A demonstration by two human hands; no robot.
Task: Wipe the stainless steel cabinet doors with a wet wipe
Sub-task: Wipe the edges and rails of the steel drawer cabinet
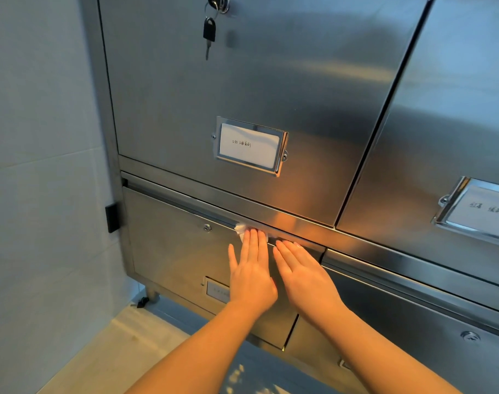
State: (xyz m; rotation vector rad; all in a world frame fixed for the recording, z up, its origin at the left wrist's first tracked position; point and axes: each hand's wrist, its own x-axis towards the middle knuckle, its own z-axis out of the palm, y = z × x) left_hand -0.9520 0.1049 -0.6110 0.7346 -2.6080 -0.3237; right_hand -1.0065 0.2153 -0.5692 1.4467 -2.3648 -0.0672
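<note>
A stainless steel cabinet fills the view, with a tall upper left door (pixel 242 81) and a lower left door (pixel 174 251) under a horizontal rail. My left hand (pixel 251 268) lies flat with straight fingers, pressing a white wet wipe (pixel 242 229) against the top edge of the lower door, just under the rail. The wipe shows only past my fingertips. My right hand (pixel 302 271) is flat beside it, fingers straight, touching the same door's top right part and holding nothing.
A key (pixel 209 32) hangs from the upper door's lock. Label holders sit on the upper left door (pixel 249 146) and on the right door (pixel 476 211). A small lock (pixel 206 228) lies left of the wipe. A tiled wall (pixel 43 166) stands at left, floor (pixel 114 351) below.
</note>
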